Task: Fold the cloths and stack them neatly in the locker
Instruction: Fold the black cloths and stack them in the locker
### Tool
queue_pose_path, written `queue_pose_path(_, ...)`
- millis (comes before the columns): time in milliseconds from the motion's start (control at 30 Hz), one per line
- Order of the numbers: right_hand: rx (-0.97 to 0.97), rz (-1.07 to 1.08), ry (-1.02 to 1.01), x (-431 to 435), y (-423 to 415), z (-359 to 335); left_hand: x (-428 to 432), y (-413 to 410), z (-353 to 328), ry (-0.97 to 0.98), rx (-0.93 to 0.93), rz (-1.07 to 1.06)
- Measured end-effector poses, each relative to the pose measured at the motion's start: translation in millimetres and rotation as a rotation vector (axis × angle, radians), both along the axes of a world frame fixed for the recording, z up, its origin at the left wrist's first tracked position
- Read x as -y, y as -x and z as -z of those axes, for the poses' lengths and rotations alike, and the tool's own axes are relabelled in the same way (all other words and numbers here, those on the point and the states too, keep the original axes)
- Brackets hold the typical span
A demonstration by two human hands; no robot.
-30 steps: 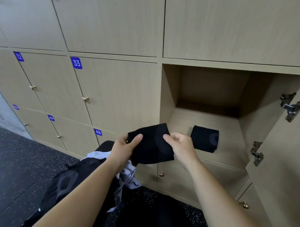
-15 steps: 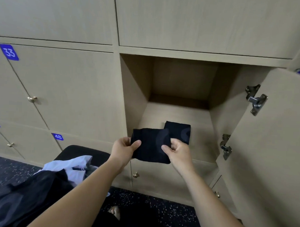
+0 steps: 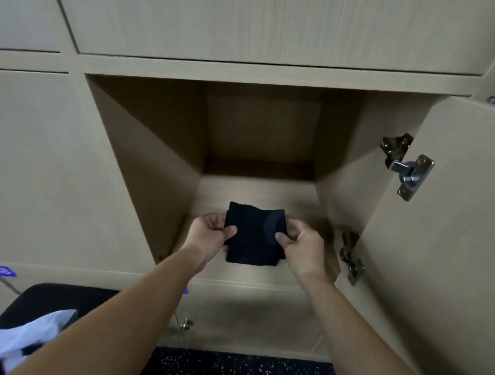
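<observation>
Head view | black cloth [image 3: 253,240] between grips, inside locker [image 3: 157,170] | left hand [image 3: 208,233], right hand [image 3: 300,242] pinching its sides

— From where does the view look?
— From the person's head, facing forward and a little downward, almost square into the open locker [image 3: 157,170].
— How near is it?
— Close. The locker fills the middle of the frame; its door [image 3: 449,250] stands to its right, and the speckled floor [image 3: 234,366] shows below it.
— And the arms?
— Both forearms run up from the bottom edge into the locker's front, where the left hand [image 3: 208,233] and right hand [image 3: 302,244] hold a dark cloth [image 3: 253,240].
</observation>
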State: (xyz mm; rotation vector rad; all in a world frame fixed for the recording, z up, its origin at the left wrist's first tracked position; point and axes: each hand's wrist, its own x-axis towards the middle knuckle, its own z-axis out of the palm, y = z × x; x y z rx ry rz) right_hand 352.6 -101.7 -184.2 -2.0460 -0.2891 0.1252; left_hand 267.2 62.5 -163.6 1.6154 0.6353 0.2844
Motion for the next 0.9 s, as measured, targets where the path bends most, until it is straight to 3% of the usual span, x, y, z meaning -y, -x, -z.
queue_pose_path(300, -0.006, 0.045, -0.041, -16, -53, 27, -14, -55, 23, -0.007, 0.007, 0.018)
queue_pose_path(900, -0.008, 0.047, -0.066, -22, -58, 71, -19, -54, 61, 0.062, 0.048, -0.014)
